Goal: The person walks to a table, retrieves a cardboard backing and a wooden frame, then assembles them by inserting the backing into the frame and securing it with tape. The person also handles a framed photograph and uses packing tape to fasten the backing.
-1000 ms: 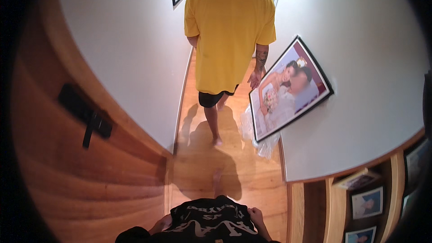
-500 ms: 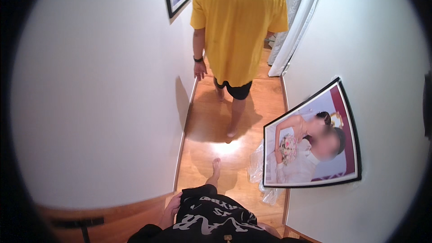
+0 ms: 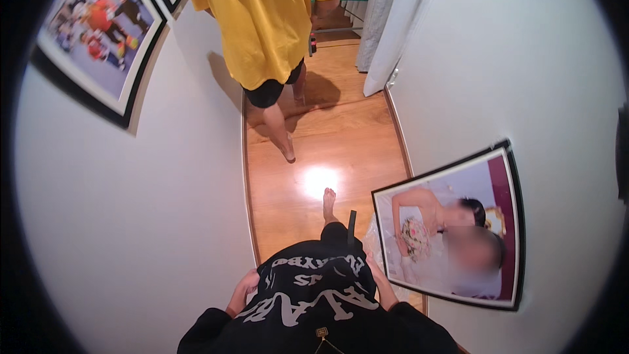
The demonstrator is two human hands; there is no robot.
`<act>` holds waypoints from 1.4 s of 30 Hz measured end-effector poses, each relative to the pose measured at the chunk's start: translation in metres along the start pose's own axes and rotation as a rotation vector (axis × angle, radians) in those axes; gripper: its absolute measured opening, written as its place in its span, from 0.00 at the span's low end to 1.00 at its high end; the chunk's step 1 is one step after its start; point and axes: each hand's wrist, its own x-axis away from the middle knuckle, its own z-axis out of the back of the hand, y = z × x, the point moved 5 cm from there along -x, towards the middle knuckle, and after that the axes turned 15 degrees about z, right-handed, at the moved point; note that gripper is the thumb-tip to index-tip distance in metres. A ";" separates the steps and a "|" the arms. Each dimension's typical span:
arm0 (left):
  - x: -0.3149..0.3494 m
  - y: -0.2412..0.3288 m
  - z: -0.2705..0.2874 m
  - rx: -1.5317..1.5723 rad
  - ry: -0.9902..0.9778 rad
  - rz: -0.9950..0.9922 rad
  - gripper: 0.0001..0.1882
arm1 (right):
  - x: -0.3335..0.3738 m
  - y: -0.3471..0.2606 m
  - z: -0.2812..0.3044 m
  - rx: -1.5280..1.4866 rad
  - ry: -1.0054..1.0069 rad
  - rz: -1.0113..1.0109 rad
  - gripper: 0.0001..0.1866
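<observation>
Black fabric shirt with pale grey lettering, worn, at bottom centre. Bare left grip at its left edge, bare right grip at its right, both partly hidden: cannot tell how far open or whether holding it. Ahead, 1 barefoot person in yellow T-shirt; rightward, black-framed rectangular photograph.

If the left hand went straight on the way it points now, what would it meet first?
Most likely the black shirt: the left hand angles forward and inward, at the shirt's edge, though contact and depth are hard to judge.
</observation>
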 end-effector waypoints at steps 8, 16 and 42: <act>-0.013 0.258 -0.029 0.022 0.068 -0.186 0.11 | -0.163 -0.230 -0.080 1.226 -0.407 0.576 0.19; -0.056 0.443 -0.015 0.029 0.142 -0.044 0.09 | -0.307 -0.347 -0.167 1.597 -0.261 0.362 0.15; -0.125 1.008 0.160 0.441 0.013 -0.467 0.10 | -0.794 -0.903 -0.628 -0.041 -0.434 0.720 0.11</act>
